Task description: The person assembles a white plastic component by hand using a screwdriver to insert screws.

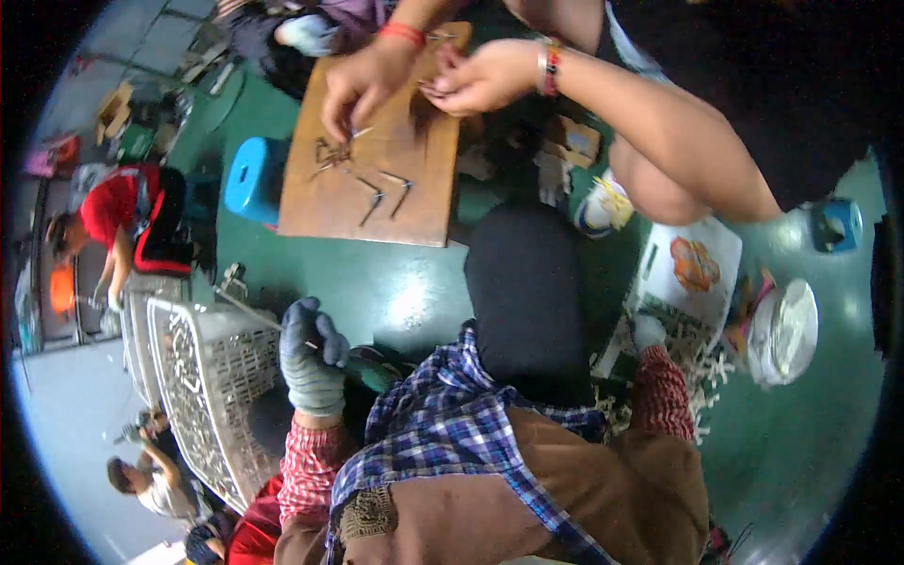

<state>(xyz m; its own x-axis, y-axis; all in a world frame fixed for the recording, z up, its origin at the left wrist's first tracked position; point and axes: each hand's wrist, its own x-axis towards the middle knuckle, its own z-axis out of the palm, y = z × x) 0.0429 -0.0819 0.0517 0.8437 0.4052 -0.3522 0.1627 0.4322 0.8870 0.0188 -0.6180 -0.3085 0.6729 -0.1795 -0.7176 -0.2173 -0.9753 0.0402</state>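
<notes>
- Left hand [363, 87] – on the wooden board's [428, 202] top edge, fingers pinching thin, bent metal pins [331, 155].
- Right hand [482, 77] – just beside it, clenched on dark pins.

Glossy green floor [414, 301] everywhere, throwing back a bright patch of overhead light. A blue plastic stool [252, 179] stands by the wooden board, a white bucket [783, 331] off right, pale grey flooring [66, 414] along the left edge.
</notes>
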